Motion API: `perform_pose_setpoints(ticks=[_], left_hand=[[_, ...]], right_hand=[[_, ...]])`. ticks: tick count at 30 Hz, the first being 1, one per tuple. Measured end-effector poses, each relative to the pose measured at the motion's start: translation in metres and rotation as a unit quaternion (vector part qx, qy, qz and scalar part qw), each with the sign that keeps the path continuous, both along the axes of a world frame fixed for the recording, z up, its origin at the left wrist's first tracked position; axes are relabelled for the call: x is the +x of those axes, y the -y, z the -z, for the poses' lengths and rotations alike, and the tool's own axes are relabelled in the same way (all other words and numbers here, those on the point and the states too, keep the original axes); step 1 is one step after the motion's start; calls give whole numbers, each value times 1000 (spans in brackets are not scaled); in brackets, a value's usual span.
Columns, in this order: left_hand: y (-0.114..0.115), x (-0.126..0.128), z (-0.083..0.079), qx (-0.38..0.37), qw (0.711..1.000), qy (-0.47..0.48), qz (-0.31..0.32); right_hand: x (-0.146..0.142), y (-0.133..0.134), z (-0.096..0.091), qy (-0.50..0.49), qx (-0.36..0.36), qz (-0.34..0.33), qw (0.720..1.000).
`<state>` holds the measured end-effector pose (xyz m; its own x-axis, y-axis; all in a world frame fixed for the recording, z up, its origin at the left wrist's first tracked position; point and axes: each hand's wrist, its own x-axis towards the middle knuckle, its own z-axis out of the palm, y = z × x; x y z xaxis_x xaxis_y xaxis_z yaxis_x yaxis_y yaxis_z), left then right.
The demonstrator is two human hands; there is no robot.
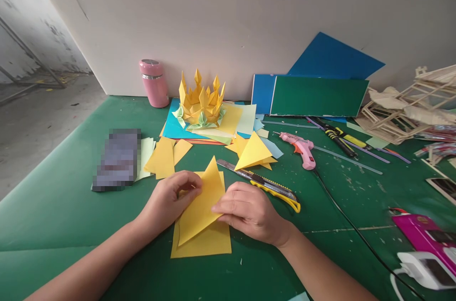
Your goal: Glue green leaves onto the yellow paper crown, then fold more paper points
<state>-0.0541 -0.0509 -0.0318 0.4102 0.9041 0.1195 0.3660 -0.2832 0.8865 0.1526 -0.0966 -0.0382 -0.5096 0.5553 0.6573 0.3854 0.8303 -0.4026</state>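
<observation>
A yellow sheet of paper (203, 239) lies on the green table mat (64, 225) with one corner folded up into a pointed flap (208, 192). My left hand (173, 199) pinches the left edge of that flap, fingers curled. My right hand (249, 211) presses on the flap's right edge with fingers held together. Just behind my right hand lies a yellow utility knife (270, 187). More folded yellow triangles (252, 151) and loose yellow pieces (164, 156) lie further back. A yellow origami crown (201, 101) stands on coloured sheets.
A pink flask (154, 82) stands by the wall. A pink glue gun (301, 149) with its black cord (342, 215) runs right. Blue and green boards (317, 94) lean on the wall. A wooden stick model (406, 111), a phone (117, 158) and a pink device (423, 239) lie around.
</observation>
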Motion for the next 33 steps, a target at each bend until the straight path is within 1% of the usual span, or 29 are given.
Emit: perform_pose_setpoints(ticks=[3, 5, 6, 9, 11, 13, 18, 22, 24, 26, 29, 33], left_hand=[[0, -2, 2, 125, 987, -93, 26], [-2, -4, 5, 190, 973, -128, 38], [-4, -6, 6, 213, 966, -136, 55], [-7, -9, 7, 255, 944, -152, 142], [-9, -11, 6, 271, 931, -168, 176], [-10, -13, 2, 273, 925, -190, 184], [-9, -15, -6, 238, 919, -238, 204], [-10, -17, -8, 231, 916, -243, 220], [-11, -17, -7, 234, 915, -246, 220], [-12, -18, -7, 231, 915, -252, 212], [-13, -17, -8, 216, 920, -260, 198], [-12, -15, -10, 196, 922, -270, 198]], right_hand=[[-1, -2, 2, 9, -50, 3, 999], [-1, -2, 4, 11, -75, 7, 997], [0, -3, 4, 11, -83, 8, 996], [1, -3, 6, 14, -101, 9, 995], [2, -3, 6, 12, -118, 11, 993], [3, -2, 5, 6, -140, 19, 990], [3, -1, 4, -2, -196, 69, 978], [1, -2, 5, -4, -237, 123, 964], [0, -3, 5, -10, -257, 137, 957], [-1, -3, 4, -11, -264, 141, 954], [-2, -3, 3, -2, -253, 146, 956], [-5, -3, 3, 13, -243, 166, 956]])
